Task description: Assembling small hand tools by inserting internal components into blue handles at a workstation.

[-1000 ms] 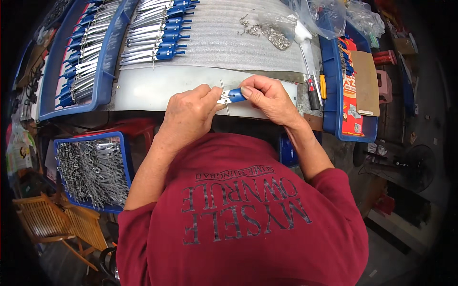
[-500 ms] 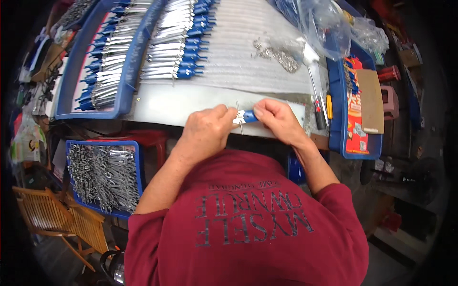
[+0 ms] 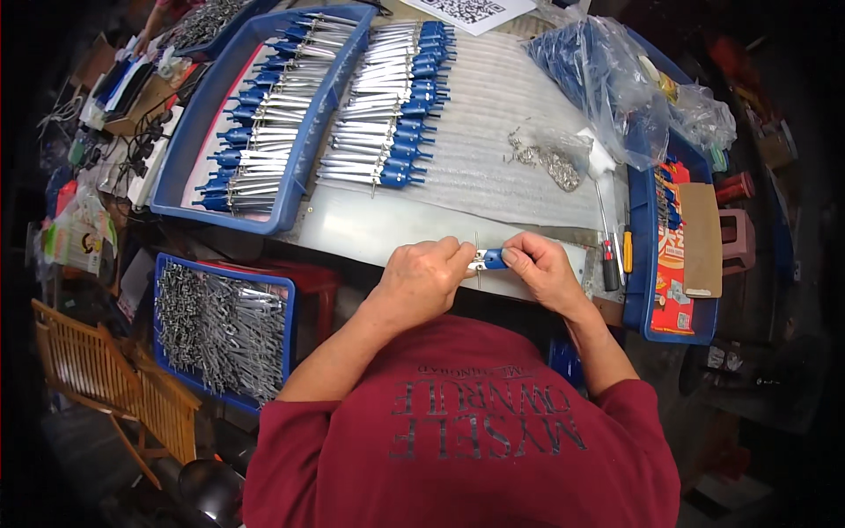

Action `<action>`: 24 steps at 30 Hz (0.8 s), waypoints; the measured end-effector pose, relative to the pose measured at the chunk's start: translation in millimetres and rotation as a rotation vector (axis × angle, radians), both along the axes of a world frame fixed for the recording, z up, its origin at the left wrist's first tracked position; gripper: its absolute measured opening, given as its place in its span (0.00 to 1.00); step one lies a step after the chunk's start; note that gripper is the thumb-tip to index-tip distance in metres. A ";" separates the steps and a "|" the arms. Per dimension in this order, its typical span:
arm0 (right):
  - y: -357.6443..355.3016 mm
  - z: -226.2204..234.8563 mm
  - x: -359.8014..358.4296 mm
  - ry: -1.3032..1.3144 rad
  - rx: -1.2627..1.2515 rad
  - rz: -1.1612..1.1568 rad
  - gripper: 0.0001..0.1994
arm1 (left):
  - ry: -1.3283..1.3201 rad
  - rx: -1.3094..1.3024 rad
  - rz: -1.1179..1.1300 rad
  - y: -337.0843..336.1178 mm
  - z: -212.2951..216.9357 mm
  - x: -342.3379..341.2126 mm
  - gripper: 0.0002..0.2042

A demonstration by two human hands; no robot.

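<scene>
Piece (image 3: 495, 258), blue with a silver end, held between both hands just above the near edge of the surface (image 3: 348, 220). Left hand (image 3: 422, 277): fingers curled closed about the silver end, tips mostly hidden. Right hand (image 3: 547, 271): thumb and fingers pinched on the blue end, little gap between. Thin pin (image 3: 477, 238) crosses the piece between the hands. Grip looks the same as a second ago; the view has swung, so hands and surface sit lower and further right, and a white sheet (image 3: 471, 12) has come in at the far edge. Containers, near to far: low blue tray (image 3: 291, 334) at left, below the surface, heaped with loose grey metal parts (image 3: 220, 330). Right tray (image 3: 678, 337): red card (image 3: 673, 304), brown cardboard (image 3: 702, 238), some blue pieces beyond. Long left tray (image 3: 327, 99): a column of blue-and-silver pieces (image 3: 264, 132) side by side; a similar row (image 3: 387, 114) lies on the surface beside it. Clear bag (image 3: 563, 163), small metal bits in and by it. Far left tray (image 3: 231, 37): dark metal parts, indistinct.
</scene>
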State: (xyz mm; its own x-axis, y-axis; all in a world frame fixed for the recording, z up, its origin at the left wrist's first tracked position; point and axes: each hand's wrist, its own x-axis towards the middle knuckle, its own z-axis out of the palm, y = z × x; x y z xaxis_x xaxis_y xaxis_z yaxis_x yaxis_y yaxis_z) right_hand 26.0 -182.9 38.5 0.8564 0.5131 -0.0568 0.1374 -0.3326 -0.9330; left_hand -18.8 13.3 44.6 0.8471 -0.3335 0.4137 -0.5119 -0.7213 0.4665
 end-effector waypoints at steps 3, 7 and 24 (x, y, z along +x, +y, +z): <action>-1.1 3.6 3.1 0.147 0.044 0.054 0.10 | 0.033 -0.058 -0.077 7.1 0.2 4.1 0.09; 3.8 2.2 2.1 0.105 0.119 -0.020 0.11 | 0.042 -0.067 -0.116 11.2 0.2 10.5 0.10; -1.6 -30.0 1.6 -0.449 -0.052 -0.216 0.06 | -0.278 0.100 0.256 96.0 -7.3 97.4 0.09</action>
